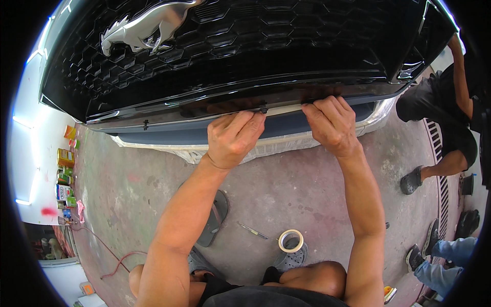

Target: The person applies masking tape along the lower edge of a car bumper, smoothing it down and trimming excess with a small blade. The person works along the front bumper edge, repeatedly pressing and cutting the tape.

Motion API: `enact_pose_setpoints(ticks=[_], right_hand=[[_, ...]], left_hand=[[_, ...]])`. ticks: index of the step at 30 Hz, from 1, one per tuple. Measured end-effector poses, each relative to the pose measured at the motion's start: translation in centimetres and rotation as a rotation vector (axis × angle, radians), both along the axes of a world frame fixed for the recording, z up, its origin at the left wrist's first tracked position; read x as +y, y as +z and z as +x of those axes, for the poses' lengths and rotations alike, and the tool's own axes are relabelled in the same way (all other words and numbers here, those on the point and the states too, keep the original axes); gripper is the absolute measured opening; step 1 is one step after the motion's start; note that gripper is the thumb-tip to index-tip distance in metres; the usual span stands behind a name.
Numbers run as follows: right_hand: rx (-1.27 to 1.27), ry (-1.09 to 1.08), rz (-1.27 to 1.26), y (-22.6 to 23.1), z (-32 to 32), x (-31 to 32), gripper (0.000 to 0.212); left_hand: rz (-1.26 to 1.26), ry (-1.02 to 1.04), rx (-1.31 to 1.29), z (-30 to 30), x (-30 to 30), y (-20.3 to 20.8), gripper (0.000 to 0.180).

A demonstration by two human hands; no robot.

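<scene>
Paint cans [65, 158] stand in a row on the floor well left of the glossy black grille [225, 56], as a person works bare-handed along its lower edge. A red hose [123, 260] curls across the concrete below and left of the grille, whose silver horse emblem [148, 25] noses left. A small dark clip [146, 125] sits on the lip under the grille's left part. The left hand [236, 137] is drawn into a narrow pinch below the grille's middle; whether it grips strip or lip cannot be told. From its fingertips a pale strip [284, 109] lies just under the grille, its long axis running left to right, along the lip, its right end slightly higher. A slim pen-like tool [252, 230] and a tape roll [291, 240] lie well below the grille. The right hand [333, 125] pinches the strip's right end, thumb and fingers close together. At the grille's far right, another person [434, 102] bends beside the vehicle.
</scene>
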State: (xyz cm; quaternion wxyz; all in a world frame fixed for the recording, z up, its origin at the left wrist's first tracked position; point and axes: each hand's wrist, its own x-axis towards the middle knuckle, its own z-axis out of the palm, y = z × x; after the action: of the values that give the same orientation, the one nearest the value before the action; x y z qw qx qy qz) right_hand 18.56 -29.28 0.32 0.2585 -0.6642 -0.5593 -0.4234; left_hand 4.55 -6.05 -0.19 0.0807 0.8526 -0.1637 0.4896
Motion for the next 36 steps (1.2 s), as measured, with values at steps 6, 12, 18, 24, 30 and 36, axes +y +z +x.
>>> enact_pose_setpoints(ticks=[6,12,18,24,30,36], right_hand=[[0.000,-0.003,-0.008,-0.04,-0.05,-0.10,0.026],[0.008,-0.006,-0.008,-0.06,-0.07,-0.08,0.026],[0.018,-0.003,-0.006,-0.11,0.06,-0.13,0.026],[0.016,0.003,0.005,-0.16,0.13,-0.10,0.027],[0.021,0.016,0.012,0.01,0.18,-0.14,0.027],[0.028,0.025,0.033,0.07,0.09,0.05,0.025]], left_hand=[[0.000,0.004,0.019,-0.05,-0.11,0.04,0.024],[-0.014,0.003,0.009,0.01,-0.24,0.08,0.022],[-0.032,0.001,0.010,0.02,-0.37,0.16,0.021],[-0.039,0.003,-0.002,0.14,-0.53,0.22,0.020],[-0.043,-0.007,-0.008,0.25,-0.57,0.19,0.020],[-0.052,0.008,0.011,0.15,-0.64,0.10,0.019]])
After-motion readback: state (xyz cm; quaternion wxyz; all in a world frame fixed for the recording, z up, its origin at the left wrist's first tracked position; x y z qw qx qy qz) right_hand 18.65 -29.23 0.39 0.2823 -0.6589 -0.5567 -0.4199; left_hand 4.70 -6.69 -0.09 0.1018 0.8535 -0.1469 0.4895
